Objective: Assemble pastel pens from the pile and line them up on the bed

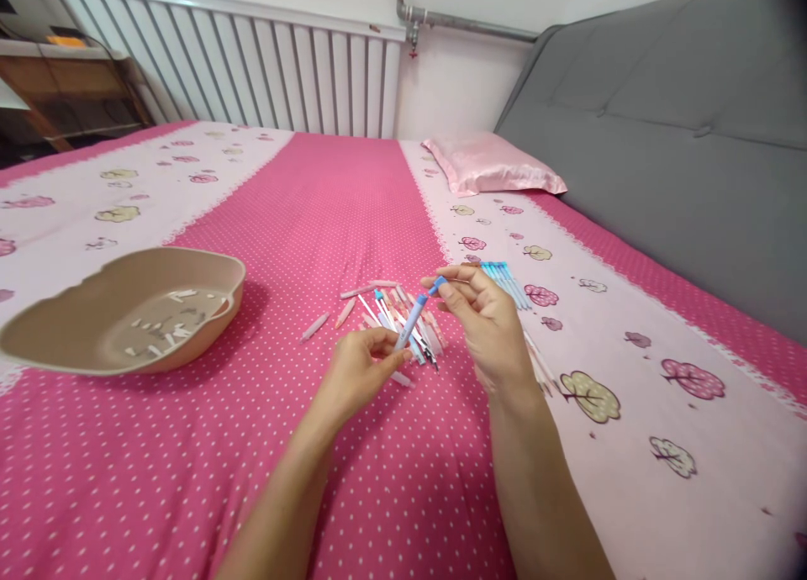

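My left hand (369, 363) pinches the body of a light blue pen (411, 321), which tilts up to the right. Between the thumb and fingers of my right hand (480, 315) is a blue pen cap (437, 286), just off the pen's upper end or barely touching it; I cannot tell which. Below and behind the hands lies a loose pile of pens and pencils (389, 309), mostly pink and white. Part of that pile is hidden by my left hand. Right of my right hand, several blue pens (508, 282) lie side by side, with pale pencils (540, 361) nearer to me.
A beige plastic basin (76, 298) holding white scraps sits at the left on the pink dotted bedspread (403, 496). A pink pillow (495, 164) rests at the far right, by the grey headboard (668, 101). The white radiator (252, 59) stands behind the bed.
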A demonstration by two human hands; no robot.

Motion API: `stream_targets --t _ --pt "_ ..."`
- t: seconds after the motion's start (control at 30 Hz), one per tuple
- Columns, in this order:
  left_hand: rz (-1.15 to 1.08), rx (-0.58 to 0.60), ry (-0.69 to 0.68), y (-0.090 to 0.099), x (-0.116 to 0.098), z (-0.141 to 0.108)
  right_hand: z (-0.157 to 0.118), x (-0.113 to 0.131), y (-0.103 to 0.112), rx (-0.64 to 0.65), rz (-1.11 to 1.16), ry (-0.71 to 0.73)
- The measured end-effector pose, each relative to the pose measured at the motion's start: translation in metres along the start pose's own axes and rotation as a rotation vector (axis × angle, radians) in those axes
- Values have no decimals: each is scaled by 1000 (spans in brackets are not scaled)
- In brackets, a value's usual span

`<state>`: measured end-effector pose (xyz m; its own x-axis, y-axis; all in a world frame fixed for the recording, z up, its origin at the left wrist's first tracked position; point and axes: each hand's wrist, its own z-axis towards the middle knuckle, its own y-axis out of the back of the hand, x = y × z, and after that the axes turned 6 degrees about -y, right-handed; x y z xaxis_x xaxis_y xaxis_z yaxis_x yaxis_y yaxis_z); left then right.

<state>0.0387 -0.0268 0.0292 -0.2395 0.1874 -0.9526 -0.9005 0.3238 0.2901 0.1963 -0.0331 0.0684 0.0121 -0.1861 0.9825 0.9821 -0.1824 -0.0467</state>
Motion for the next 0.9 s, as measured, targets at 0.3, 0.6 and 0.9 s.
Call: stream_targets --t 0.3,0.6,0.9 --pt "9 -2 -9 0 0 0 -1 0 0 63 6 -11" --pt "19 -17 -10 0 -3 0 -1 0 2 72 -28 16" --pt "53 -16 -30 0 -3 0 -1 0 4 63 -48 43"
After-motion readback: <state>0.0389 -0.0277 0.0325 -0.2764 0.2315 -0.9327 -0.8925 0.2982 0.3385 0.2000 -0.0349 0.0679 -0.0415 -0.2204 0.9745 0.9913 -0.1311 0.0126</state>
